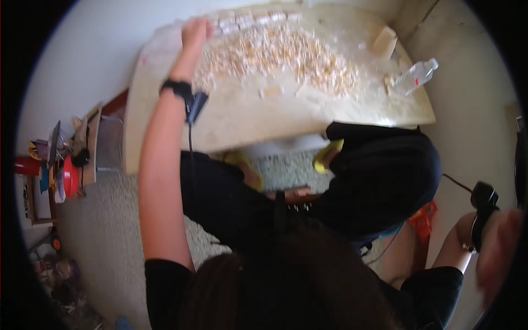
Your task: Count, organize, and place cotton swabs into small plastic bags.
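My left hand [197,32] reaches to the far left of the table, at the left end of a row of small pale packs [242,23]. Its fingers look curled together, and what they hold, if anything, is hidden. A wide loose pile of short thin sticks with whitish ends, which look like cotton swabs [275,52], spreads just right of that hand. One small pale bundle [271,92] lies apart in front of the pile. My right hand [499,256] is raised at the right rim, well away from the table, its fingers smeared by motion.
A clear plastic bottle [415,77] lies tilted at the table's right side, near an upright tan carton [384,43]. The pale table [242,124] has a curved front edge before my knees. Low at left are a red basin [70,176] and household clutter. Walls stand close behind and right.
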Demonstrator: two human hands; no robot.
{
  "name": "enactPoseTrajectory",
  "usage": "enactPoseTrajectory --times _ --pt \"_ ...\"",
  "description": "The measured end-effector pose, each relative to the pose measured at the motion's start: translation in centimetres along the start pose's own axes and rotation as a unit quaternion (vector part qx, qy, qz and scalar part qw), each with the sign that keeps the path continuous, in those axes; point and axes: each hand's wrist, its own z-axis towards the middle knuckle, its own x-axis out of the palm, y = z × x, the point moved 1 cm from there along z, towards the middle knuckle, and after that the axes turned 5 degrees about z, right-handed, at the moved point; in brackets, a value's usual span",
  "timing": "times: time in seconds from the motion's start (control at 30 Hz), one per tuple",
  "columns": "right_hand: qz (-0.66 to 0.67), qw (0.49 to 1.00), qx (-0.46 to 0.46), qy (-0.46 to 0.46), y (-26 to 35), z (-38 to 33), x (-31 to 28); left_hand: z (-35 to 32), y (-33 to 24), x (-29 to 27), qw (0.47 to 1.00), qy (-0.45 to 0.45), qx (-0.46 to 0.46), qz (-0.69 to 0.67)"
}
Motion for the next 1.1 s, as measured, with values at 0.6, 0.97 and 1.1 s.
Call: enactPoseTrajectory --times 0.6,0.97,1.1 --pt "0.269 0.843 0.459 -0.078 -14.7 -8.6 18.0 -17.1 1.3 14.2 0.888 0.413 0.11 0.17" --pt "0.312 0.91 0.224 -0.155 -18.0 1.1 21.6 8.8 6.0 15.4 0.929 0.093 0.215 0.285" --pt "0.261 0.902 0.118 -0.324 -20.0 4.4 17.3 12.3 7.6 17.5 0.901 0.1 0.238 0.35"
